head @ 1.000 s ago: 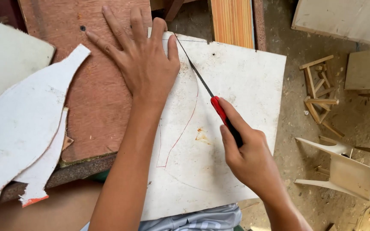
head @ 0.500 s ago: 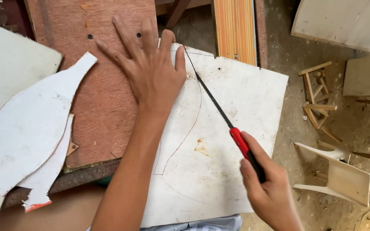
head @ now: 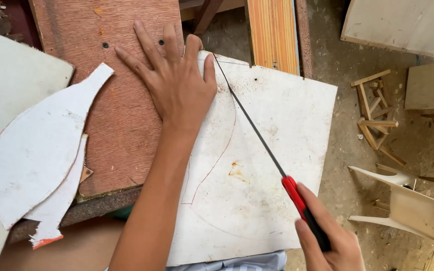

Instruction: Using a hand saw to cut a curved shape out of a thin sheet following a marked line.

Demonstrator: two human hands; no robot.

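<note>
Head view: left hand (head: 179,85) lay flat, grip released, pressing white board (head: 272,150) onto the desk (head: 121,130). Right hand (head: 330,246) clenched red-handled saw (head: 262,140), blade across the board's upper edge.

1 view only, head-worn camera. Looks steeply down and forward over person's own forearms. Close range: left hand (head: 179,83) upper centre, right hand (head: 330,241) cut by bottom edge. White board (head: 272,150) fills middle, brown bench (head: 121,100) top left. Floor (head: 337,90) far below at right, with small chair (head: 403,200). No 2nd view, so no shared area.
</note>
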